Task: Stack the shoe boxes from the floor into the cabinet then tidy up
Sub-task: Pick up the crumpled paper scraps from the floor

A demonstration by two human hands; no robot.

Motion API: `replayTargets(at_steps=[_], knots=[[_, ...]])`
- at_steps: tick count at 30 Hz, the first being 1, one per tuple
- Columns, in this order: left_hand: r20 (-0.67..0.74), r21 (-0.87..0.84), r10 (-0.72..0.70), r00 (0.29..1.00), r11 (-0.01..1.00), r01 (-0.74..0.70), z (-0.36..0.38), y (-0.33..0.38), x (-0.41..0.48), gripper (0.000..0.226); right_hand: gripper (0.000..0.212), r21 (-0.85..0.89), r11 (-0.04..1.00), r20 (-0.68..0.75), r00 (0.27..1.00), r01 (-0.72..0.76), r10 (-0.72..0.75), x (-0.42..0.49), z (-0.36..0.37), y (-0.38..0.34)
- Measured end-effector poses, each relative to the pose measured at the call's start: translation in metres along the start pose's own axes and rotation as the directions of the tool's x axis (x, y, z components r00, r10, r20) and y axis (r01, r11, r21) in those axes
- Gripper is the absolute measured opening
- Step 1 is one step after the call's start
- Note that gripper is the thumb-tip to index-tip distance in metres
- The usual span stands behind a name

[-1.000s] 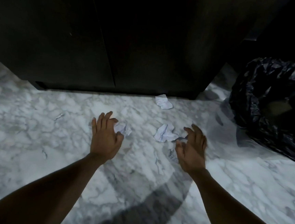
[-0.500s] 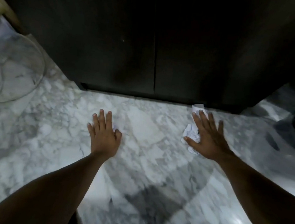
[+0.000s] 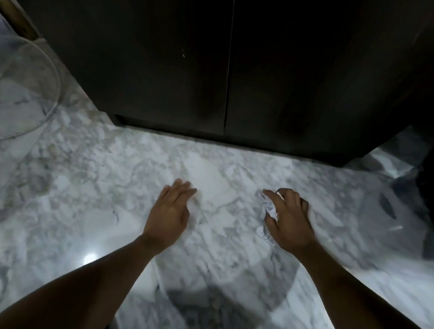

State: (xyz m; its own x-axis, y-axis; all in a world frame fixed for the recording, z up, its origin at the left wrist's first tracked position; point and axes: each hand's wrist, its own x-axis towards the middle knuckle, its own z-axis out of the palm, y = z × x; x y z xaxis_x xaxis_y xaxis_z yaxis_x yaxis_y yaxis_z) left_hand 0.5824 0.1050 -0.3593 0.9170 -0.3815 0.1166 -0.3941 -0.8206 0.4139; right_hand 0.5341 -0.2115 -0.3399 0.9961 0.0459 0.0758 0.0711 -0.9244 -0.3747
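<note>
**Two hands low over the marble floor**

Crumpled paper (image 3: 272, 211) is clutched under the curled right hand (image 3: 291, 222). The left hand (image 3: 170, 210) is held flat, fingers together (nothing gripped). Both are spread apart near the floor (image 3: 90, 192) edge met by the closed dark cabinet (image 3: 230, 60).

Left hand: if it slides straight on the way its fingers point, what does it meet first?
Judging by this view, the left hand would cross bare marble floor and first meet the foot of the dark cabinet. Nothing shows between them, though blur could hide small scraps.
</note>
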Motion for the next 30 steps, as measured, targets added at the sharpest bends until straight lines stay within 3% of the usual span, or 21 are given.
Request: replayTargets(at_steps=[2, 5, 9, 13, 18, 23, 26, 30], knots=[[-0.008, 0.049, -0.015, 1.0, 0.999, 0.016, -0.004, 0.008, -0.013, 0.045, 0.065, 0.073, 0.997, 0.029, 0.999, 0.026, -0.028, -0.005, -0.007, 0.0], [-0.105, 0.119, -0.126, 0.987, 0.983, 0.138, -0.016, 0.004, -0.038, 0.033, 0.088, 0.029, 0.988, 0.091, 0.984, 0.153, -0.155, -0.011, -0.017, 0.011], [-0.157, 0.126, -0.343, 0.926, 0.923, 0.363, -0.027, -0.027, -0.059, 0.038, 0.102, -0.066, 0.94, 0.352, 0.889, 0.335, -0.292, -0.012, -0.022, 0.021], [-0.119, 0.116, -0.424, 0.898, 0.892, 0.437, -0.025, -0.039, -0.06, 0.046, 0.111, -0.125, 0.94, 0.341, 0.903, 0.318, -0.26, -0.014, -0.015, 0.016], [-0.12, -0.031, -0.386, 0.915, 0.922, 0.385, -0.027, -0.035, -0.06, 0.063, 0.111, -0.098, 0.982, 0.244, 0.96, 0.163, -0.135, -0.015, -0.004, -0.002], [-0.033, -0.184, -0.258, 0.965, 0.951, 0.248, -0.021, -0.011, -0.069, 0.093, 0.109, -0.096, 0.986, 0.173, 0.977, 0.14, -0.122, -0.018, 0.002, -0.009], [0.04, -0.03, -0.15, 0.988, 0.988, 0.151, -0.007, 0.005, -0.068, 0.103, 0.107, -0.133, 0.984, 0.14, 0.985, 0.117, -0.098, -0.017, 0.004, -0.017], [0.019, 0.104, -0.16, 0.987, 0.982, 0.157, 0.001, 0.015, -0.06, 0.084, 0.082, -0.134, 0.988, 0.059, 0.996, 0.079, -0.072, -0.013, 0.011, -0.03]])
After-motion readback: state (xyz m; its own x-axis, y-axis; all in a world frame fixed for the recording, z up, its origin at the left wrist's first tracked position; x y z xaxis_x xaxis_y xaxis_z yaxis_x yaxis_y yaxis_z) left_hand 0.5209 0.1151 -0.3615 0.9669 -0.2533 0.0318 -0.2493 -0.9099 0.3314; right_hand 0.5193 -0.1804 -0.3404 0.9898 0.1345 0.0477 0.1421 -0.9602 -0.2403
